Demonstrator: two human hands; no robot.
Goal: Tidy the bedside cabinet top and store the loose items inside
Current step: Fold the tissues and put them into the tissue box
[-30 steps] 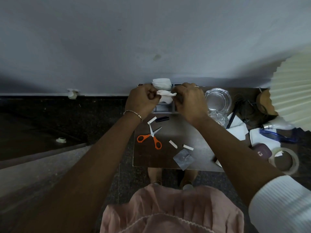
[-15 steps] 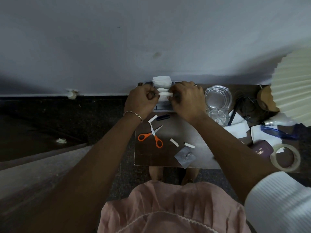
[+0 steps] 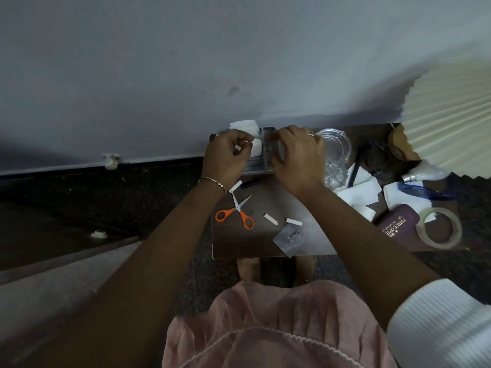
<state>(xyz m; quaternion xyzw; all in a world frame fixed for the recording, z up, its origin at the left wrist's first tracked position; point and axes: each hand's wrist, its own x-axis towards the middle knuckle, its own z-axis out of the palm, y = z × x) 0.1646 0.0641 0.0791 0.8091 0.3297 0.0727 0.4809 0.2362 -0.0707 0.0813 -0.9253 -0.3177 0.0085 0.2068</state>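
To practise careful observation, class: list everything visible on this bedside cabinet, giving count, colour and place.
scissors: one, orange handles, left front
white sticks: three, white, near the scissors
hook packet: one, clear, front edge
organiser tray: one, grey, back, between hands
tissue: two pieces, white, tray's left end
glass ashtray: one, clear, right of tray
papers: several, white, right side
case: one, maroon, right front
tape roll: one, clear, front right corner
lampshade: one, cream, back right
cabinet top: one, brown, under everything
left hand: one, pinching tissue
right hand: one, fingers curled at tray
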